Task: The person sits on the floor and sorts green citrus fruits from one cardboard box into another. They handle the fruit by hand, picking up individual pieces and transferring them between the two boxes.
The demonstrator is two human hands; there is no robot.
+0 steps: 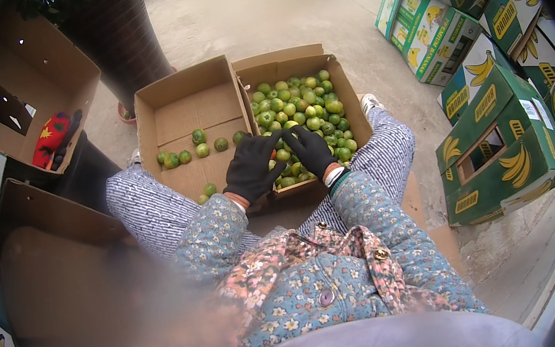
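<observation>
My left hand (251, 170), in a black glove, reaches over the wall between two cardboard boxes, thumb spread from the fingers. Its fingertips are among small round green fruits (293, 99) that fill the right cardboard box (349, 81). Close beside it, my right hand (310, 152), also gloved in black, lies palm down on the same fruits. The palms and undersides of both hands are hidden, so I cannot tell whether either grips a fruit. An orange-red fruit (272, 163) shows between them. In the left cardboard box (187, 101) lie several loose green fruits (202, 150).
Both boxes stand between my bent legs. Banana cartons (499, 142) are stacked on the right. At left, an open carton (54, 61) holds a red patterned cloth item (50, 139) near a large brown plant pot (115, 42). Another open box (57, 268) stands by my left side.
</observation>
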